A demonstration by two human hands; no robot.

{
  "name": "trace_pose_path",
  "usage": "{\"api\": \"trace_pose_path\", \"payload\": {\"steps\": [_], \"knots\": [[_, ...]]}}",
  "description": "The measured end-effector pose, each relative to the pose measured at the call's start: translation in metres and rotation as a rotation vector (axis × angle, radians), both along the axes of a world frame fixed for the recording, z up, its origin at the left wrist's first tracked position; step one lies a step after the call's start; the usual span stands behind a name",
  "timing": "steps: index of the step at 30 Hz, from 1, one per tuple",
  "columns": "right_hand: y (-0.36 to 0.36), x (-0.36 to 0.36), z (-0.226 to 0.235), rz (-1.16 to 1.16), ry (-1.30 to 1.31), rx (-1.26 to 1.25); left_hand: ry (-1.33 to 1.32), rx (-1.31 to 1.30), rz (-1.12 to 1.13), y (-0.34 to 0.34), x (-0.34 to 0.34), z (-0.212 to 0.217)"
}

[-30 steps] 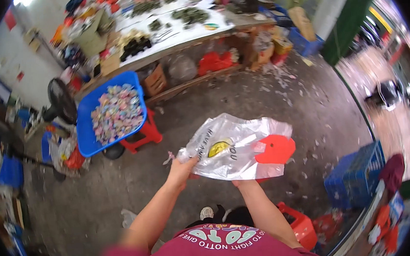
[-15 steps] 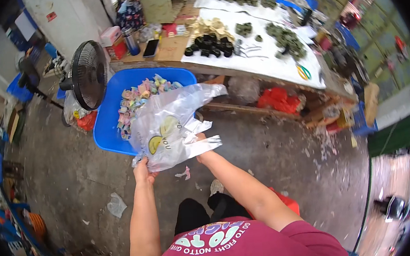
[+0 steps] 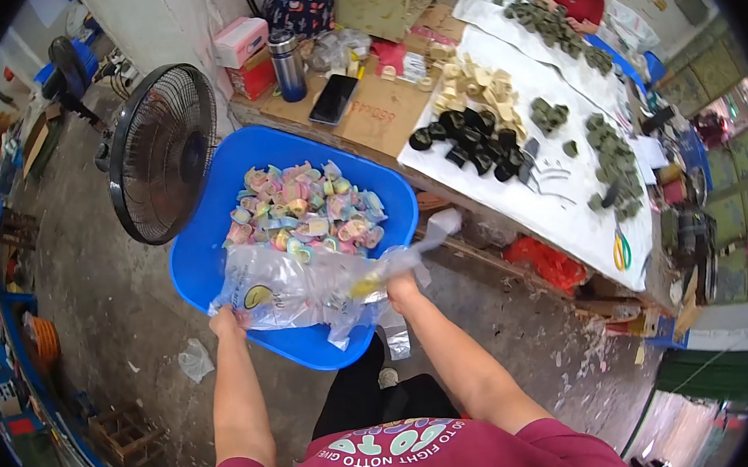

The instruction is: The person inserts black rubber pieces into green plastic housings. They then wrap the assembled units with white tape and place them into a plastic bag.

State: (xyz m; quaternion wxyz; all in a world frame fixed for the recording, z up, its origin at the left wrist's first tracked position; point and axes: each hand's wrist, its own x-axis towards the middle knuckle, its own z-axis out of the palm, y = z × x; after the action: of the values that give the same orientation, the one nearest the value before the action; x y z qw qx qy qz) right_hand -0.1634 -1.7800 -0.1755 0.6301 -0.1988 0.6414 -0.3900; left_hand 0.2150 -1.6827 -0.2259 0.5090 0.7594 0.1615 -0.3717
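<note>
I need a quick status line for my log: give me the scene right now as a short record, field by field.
Left hand: grips the left end of the clear plastic bag; hand
Right hand: at the bag's right side, holding it; hand
Bag: spread between both hands, over the near part of the blue tub; contact with the tub unclear
Tub contents: pile of small pastel pieces
Left of tub: black fan
Worktable: phone, black pieces, dark green pieces
Far side: another person in red

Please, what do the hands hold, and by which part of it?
A translucent plastic carrier bag: the left hand grips its left edge, the right hand its bunched right side.
</note>
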Motion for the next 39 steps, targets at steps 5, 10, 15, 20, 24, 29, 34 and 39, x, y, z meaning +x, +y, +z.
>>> {"api": "trace_pose_path", "payload": {"steps": [5,10,15,20,24,29,34,39], "knots": [[-0.083,0.055,-0.011,0.587,0.1,-0.267,-0.418,-0.309,-0.012,-0.051,0.045,0.067],[-0.089,0.124,-0.051,1.288,0.6,-0.795,-0.338,-0.5,-0.283,-0.061,0.001,0.193],[-0.02,0.13,-0.08,1.647,0.689,-0.999,-0.097,-0.653,-0.266,-0.067,-0.091,0.23],[-0.027,0.114,-0.065,1.61,0.523,-0.983,-0.057,-0.613,-0.142,-0.077,-0.126,0.191],[-0.034,0.065,-0.015,1.389,0.33,-1.286,-0.047,-0.702,0.057,-0.081,-0.115,0.166],[0.023,0.023,-0.035,1.846,0.376,-1.072,-0.048,-0.791,0.175,-0.066,-0.084,0.159],[0.046,0.075,-0.028,1.822,0.076,-0.847,-0.106,-0.82,0.262,-0.006,-0.045,0.172],[0.068,0.154,-0.094,1.987,0.171,-0.521,-0.126,-0.757,0.33,0.064,-0.032,0.174]]}}
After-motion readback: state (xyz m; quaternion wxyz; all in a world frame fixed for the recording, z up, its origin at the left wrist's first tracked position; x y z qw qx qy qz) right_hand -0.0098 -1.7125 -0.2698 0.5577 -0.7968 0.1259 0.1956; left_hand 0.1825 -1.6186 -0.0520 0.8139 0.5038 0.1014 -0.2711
